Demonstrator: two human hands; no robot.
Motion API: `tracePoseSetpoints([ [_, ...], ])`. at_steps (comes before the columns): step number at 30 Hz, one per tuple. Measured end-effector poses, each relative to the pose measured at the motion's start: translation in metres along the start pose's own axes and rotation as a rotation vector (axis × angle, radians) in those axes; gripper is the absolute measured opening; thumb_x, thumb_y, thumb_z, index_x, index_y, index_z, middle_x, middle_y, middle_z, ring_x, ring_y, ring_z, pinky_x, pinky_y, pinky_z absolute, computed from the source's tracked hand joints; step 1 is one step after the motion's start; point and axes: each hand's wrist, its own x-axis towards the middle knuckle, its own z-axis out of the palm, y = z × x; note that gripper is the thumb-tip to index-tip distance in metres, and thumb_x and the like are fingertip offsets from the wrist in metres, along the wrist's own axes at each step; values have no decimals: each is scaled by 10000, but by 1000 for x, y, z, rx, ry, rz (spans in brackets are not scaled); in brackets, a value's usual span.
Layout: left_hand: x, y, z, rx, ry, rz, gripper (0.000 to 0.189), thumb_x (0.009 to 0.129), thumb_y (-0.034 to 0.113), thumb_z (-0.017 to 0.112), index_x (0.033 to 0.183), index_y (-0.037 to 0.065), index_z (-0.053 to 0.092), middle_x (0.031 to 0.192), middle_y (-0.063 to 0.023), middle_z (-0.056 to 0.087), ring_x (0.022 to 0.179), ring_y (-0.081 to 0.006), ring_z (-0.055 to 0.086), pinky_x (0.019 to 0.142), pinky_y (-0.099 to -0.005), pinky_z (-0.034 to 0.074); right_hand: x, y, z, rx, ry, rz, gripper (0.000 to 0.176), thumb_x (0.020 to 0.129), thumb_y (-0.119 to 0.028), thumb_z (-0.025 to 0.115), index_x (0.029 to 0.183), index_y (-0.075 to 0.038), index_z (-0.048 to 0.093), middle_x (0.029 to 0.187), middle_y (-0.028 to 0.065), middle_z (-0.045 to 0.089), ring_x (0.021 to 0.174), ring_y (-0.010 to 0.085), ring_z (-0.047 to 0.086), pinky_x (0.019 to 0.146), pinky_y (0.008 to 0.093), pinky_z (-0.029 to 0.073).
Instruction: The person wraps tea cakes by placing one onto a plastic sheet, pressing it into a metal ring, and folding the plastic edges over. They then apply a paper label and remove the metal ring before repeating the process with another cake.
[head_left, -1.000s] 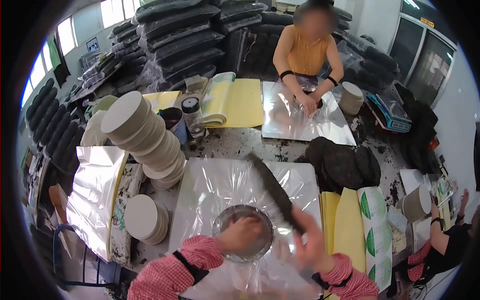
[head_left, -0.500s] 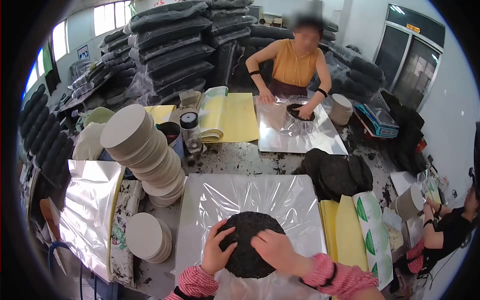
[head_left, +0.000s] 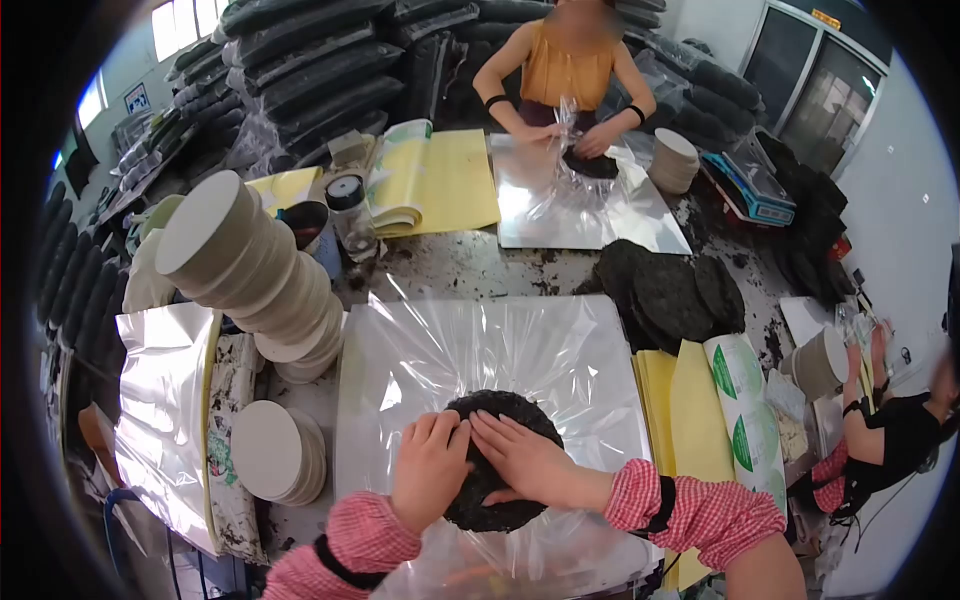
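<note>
A rough black round cake of what looks like dried seaweed (head_left: 520, 405) lies on clear plastic film (head_left: 480, 345) over a pale square board (head_left: 365, 370). My left hand (head_left: 432, 468) is at the cake's left side, fingers curled over its edge. Lying across the middle of the cake is my right hand (head_left: 530, 460), with fingers stretched toward the upper left and the thumb apart. The fingertips of both hands nearly meet. Much of the cake is hidden beneath them.
Stacked grey discs (head_left: 285, 290) lean at left, above a shorter stack (head_left: 275, 455). More black cakes (head_left: 670, 295) lie beyond the board's right corner, near yellow sheets (head_left: 690, 410). Across the table, a person (head_left: 570, 70) handles another cake (head_left: 592, 163); another person (head_left: 890, 440) works at right.
My left hand has moved up the cake's left side with its fingers curling in. My right hand has flattened across the cake. The camera view has tilted downward.
</note>
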Motion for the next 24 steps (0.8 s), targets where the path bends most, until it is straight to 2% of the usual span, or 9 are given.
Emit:
tracePoseSetpoints([
  [2,3,-5,-4,-82,-488,17,1032,614,345,871,1410,-70,362,1138,-171,529,1051,-337,592,862,-379,510,-3,-10,0,20,-51,50,1006,760,-556,704,1412,130,362,1524,259,327,1467,360,251,1200,441,220],
  [6,18,-2,10,51,-607,51,1102,563,363,892,1362,-164,344,1103,-199,525,1006,-321,626,822,-349,555,-1,-7,14,115,-19,77,1012,732,-508,740,1426,117,351,1531,261,309,1453,376,269,1188,494,226],
  [9,11,3,43,164,-606,-22,1024,572,311,898,1332,-143,384,1095,-189,527,976,-316,637,810,-358,564,0,-15,33,132,-125,140,1038,702,-488,767,1427,123,345,1530,257,305,1443,387,279,1163,568,229],
  [11,14,3,67,181,-397,-212,722,645,149,846,1222,-94,486,1078,-168,551,938,-281,672,749,-376,596,8,-18,46,-47,-10,213,1008,699,-437,779,1430,111,354,1533,258,294,1441,390,276,1134,621,241],
  [16,-3,-5,28,57,-244,166,285,857,212,663,1020,-10,588,1009,-121,605,856,-261,659,770,-375,546,4,-13,25,182,-237,174,780,760,-253,750,1412,44,441,1451,261,413,1367,410,387,1131,579,285],
  [17,-3,0,15,62,-243,169,285,857,212,663,1020,-10,589,1009,-121,605,856,-261,659,770,-375,546,-1,-13,7,182,-231,175,780,760,-253,750,1412,44,441,1451,261,413,1367,410,387,1131,579,285],
  [19,-12,16,-6,19,-232,227,299,838,262,705,995,27,607,919,-107,616,816,-281,628,739,-400,472,-15,-22,-32,5,427,336,684,858,-178,625,1460,33,378,1411,271,460,1357,386,414,1138,564,279],
  [20,-22,16,3,66,-323,266,253,898,321,629,870,70,607,786,-73,615,765,-257,604,701,-379,424,-14,-18,-13,15,423,348,684,858,-178,625,1460,33,378,1411,271,460,1357,386,414,1138,564,279],
  [24,-25,10,30,85,-323,270,260,908,331,618,831,83,616,802,-77,626,769,-266,597,740,-385,429,12,0,34,-315,252,698,613,901,-135,520,1470,19,356,1428,281,433,1328,402,436,1127,563,287],
])
